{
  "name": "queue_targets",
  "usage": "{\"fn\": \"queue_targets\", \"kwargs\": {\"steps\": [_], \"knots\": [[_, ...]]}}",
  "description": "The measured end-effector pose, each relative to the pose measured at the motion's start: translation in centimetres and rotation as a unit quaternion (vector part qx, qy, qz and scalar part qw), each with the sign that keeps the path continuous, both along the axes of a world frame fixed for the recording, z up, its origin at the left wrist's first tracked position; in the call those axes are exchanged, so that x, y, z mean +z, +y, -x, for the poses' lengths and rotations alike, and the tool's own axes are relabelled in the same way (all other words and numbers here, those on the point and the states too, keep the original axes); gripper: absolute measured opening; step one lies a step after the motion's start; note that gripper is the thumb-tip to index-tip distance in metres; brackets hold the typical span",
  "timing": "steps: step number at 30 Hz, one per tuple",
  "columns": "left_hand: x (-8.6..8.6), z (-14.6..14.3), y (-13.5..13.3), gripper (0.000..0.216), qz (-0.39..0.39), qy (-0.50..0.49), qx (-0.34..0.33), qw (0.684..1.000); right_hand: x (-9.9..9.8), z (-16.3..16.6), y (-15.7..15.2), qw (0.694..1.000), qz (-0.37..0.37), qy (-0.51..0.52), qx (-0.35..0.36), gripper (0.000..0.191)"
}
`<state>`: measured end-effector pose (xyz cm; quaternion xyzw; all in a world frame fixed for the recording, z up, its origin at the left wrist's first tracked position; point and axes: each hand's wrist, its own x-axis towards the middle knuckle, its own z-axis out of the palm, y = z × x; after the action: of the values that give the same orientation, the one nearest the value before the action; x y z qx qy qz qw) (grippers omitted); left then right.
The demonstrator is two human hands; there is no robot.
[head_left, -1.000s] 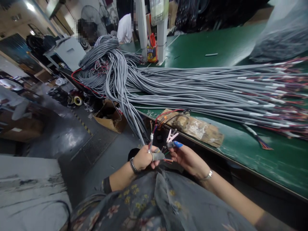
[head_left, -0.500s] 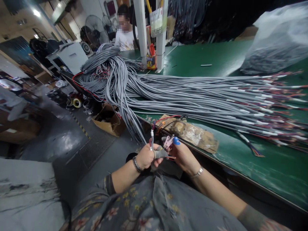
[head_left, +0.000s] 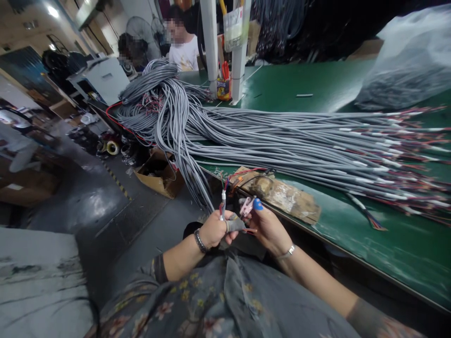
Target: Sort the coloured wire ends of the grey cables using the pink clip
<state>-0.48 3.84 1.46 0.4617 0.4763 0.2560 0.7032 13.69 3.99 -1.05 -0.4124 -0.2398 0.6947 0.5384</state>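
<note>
My left hand (head_left: pixel 214 229) is closed around the end of a grey cable (head_left: pixel 222 199) with a white sleeve and coloured wires sticking up from it; a grey cot covers the thumb. My right hand (head_left: pixel 266 225), with a blue cot on one fingertip, pinches a small pink tool (head_left: pixel 246 206) against the cable's wires. Both hands meet just off the front edge of the green table (head_left: pixel 387 244), above my lap. The held cable runs up into a thick bundle of grey cables (head_left: pixel 282 141) that lies across the table.
A worn cardboard pad (head_left: pixel 282 193) with red wires lies at the table edge. A clear plastic bag (head_left: pixel 408 61) sits far right. White posts (head_left: pixel 239 51) stand behind. An open carton (head_left: pixel 160 174) and tape rolls lie on the floor. Two people sit beyond the cable heap.
My right hand has closed in on the left, bringing the pink tool to the wire ends. The view has shifted slightly; the hands stay in place since half a second ago.
</note>
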Motion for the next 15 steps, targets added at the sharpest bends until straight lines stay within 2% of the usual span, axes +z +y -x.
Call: {"fn": "queue_targets", "kwargs": {"steps": [15], "knots": [[-0.46, -0.12, -0.03, 0.043, -0.029, 0.013, -0.013, 0.999, 0.24, 0.03, -0.15, 0.999, 0.014, 0.024, 0.018, 0.047]]}}
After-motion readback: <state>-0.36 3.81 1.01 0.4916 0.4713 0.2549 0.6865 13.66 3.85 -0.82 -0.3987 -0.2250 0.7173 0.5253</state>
